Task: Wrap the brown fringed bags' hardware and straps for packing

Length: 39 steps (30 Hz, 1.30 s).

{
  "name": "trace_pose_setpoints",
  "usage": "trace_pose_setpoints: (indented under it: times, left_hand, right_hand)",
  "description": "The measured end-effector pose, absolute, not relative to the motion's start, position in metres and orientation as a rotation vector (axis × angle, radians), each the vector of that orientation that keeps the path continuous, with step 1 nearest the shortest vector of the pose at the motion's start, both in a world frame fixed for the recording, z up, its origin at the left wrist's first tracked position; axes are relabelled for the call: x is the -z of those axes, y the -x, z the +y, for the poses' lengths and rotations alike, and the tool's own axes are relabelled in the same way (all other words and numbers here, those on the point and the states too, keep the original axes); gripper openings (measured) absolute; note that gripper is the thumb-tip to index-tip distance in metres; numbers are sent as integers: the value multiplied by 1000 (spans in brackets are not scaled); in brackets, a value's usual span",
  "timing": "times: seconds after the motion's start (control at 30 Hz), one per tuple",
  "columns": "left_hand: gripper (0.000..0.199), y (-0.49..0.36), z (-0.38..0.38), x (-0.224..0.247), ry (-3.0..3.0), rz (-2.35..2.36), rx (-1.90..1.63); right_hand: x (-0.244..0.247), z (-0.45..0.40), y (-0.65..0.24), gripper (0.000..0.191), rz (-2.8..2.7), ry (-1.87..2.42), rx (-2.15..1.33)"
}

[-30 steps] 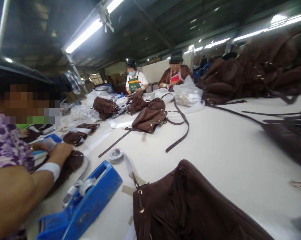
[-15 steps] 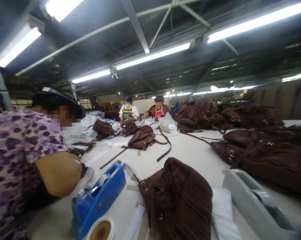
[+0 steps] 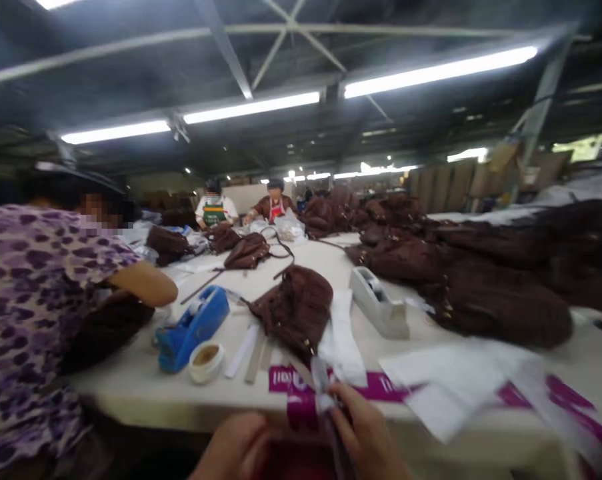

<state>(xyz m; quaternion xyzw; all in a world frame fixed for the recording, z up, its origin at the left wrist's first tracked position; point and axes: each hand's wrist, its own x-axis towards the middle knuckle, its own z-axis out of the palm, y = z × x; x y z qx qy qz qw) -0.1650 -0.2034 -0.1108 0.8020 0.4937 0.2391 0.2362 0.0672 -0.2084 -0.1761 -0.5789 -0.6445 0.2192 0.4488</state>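
At the table's near edge my right hand [image 3: 365, 430] is closed around a strap [image 3: 325, 400] that is partly covered in translucent wrapping. The strap runs up to a dark brown fringed bag [image 3: 293, 307] lying on the table. To its left, my left hand [image 3: 238, 443] is low in the picture, slightly blurred, with fingers curled; what they hold, if anything, is hidden. White sheets of wrapping [image 3: 343, 333] lie just right of the bag.
A blue tape dispenser [image 3: 193, 330] and a small round tub [image 3: 207, 362] stand left; a grey tape dispenser [image 3: 378, 303] stands right. Brown bags [image 3: 485, 287] are heaped on the right. A co-worker in a patterned top [image 3: 45, 293] leans in at left.
The view has swung right and sits farther back, showing the table's near edge. Both my hands have come into view, the right one gripping the strap.
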Motion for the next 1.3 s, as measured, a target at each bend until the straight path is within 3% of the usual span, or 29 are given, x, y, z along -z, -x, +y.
trace_pose_setpoints:
  times: [0.1,0.27,0.5,0.8,1.03,1.3]
  left_hand:
    - [15,140,-192,123,-2196,1176,-702]
    - [39,102,-178,138,-2098,895,-852]
    - [20,84,-175,155,-2155,1041,-881]
    - [15,77,-175,165,-2485,1204,-834]
    - [18,70,-169,172,-2586,1272,-744]
    - [19,62,-169,179,-2285,1116,-960]
  right_hand:
    - [182,-212,-61,20,-1517,1371,-472]
    - [181,-217,-55,19,-1514,1373,-374]
    - [194,-214,-61,27,-1733,1328,-97]
    - [206,-212,-59,31,-1846,1340,180]
    - [202,-201,-49,33,-1646,1487,160]
    - [192,-200,-46,33,-1487,1551,36]
